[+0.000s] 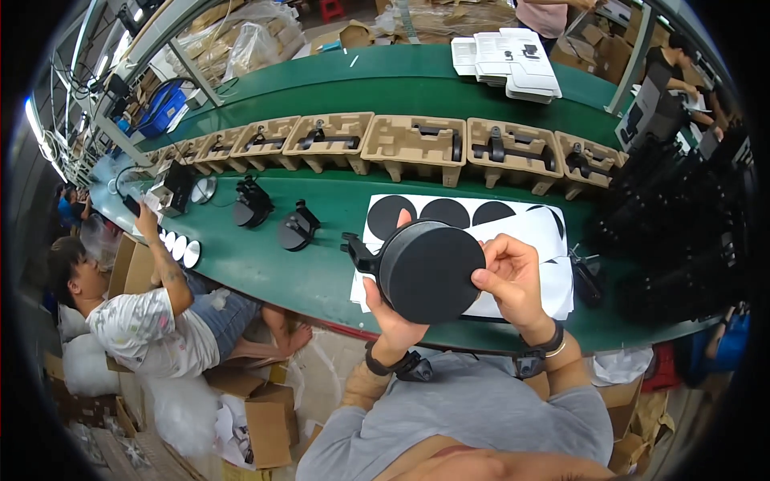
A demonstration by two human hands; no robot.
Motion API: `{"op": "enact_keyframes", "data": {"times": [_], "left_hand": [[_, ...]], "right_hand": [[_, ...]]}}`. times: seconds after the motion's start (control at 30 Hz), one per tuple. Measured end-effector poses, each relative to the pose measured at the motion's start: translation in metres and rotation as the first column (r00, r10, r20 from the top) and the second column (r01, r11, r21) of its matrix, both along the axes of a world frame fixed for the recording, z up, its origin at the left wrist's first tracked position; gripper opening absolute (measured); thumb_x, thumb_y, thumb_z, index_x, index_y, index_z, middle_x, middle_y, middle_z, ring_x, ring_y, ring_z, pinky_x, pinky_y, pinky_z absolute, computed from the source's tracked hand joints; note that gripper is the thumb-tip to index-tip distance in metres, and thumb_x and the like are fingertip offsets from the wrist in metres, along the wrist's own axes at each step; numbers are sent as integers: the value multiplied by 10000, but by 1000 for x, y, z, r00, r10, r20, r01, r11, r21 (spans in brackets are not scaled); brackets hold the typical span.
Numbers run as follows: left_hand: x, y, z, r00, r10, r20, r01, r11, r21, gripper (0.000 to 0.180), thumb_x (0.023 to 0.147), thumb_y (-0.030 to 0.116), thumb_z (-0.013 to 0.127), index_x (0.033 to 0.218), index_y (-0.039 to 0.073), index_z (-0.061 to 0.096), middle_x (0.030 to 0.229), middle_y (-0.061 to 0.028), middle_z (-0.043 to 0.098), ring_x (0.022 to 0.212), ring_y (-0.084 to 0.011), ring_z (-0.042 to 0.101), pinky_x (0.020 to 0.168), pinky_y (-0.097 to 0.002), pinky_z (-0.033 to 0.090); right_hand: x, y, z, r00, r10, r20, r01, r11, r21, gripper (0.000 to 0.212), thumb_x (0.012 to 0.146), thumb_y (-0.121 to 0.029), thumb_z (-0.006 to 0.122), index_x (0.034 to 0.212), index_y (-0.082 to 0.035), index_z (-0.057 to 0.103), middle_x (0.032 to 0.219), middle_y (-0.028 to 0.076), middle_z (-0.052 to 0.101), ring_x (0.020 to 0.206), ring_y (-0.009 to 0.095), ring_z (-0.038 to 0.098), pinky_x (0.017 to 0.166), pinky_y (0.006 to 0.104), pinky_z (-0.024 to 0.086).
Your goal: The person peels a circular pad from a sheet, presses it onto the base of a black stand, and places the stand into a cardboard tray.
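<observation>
My left hand (395,327) grips a round black stand base (390,268) from below and behind, tilted up over the table. A black clamp-like bracket (358,251) juts from the base's left side. Across its face lies a flat black round pad (433,274). My right hand (515,280) pinches the pad's right edge between thumb and fingers. Beneath both hands are white sheets (553,282) carrying more black discs (391,215). Two similar black stands, one farther off (252,204) and one nearer (299,227), rest on the table to the left.
Brown moulded trays (413,143) holding black parts line the green table (249,256). Black items (674,232) are piled at right, beside a small dark object (588,280). White printed sheets (513,68) lie at the back. A co-worker (152,329) sits at left near open cartons (269,433).
</observation>
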State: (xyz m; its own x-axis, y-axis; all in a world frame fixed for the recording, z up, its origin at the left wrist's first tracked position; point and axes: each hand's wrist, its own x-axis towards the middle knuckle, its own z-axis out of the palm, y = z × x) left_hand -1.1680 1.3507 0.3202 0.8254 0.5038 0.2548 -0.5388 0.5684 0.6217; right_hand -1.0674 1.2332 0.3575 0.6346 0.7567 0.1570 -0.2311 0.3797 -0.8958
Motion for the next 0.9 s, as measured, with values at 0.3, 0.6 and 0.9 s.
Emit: {"op": "enact_keyframes", "data": {"times": [0.3, 0.6, 0.9], "left_hand": [[0, 1, -3, 998, -62, 16, 60, 996, 66, 924, 867, 743, 180, 1512, 98, 34, 1473, -114, 323, 1349, -240, 342, 1109, -398, 275], [1, 1, 11, 999, -53, -11, 53, 993, 104, 948, 814, 808, 210, 1510, 194, 18, 1369, -233, 419, 1243, -415, 455, 1030, -507, 398], [-6, 10, 3, 998, -64, -22, 67, 985, 161, 1009, 737, 447, 524, 1506, 175, -71, 1371, -282, 388, 1284, -409, 413, 1071, -485, 343]], "right_hand": [[2, 3, -11, 999, 0, 41, -2, 999, 49, 137, 828, 60, 646, 816, 24, 515, 855, 116, 623, 701, 136, 637, 556, 228, 535], [-4, 8, -9, 992, -51, 115, 48, 998, 30, 142, 817, 55, 666, 819, 23, 528, 888, 120, 620, 715, 124, 631, 567, 220, 531], [-5, 20, -3, 964, -94, 248, 148, 967, -208, 198, 789, 4, 717, 703, 15, 539, 768, 75, 636, 677, 71, 619, 597, 189, 518]]}}
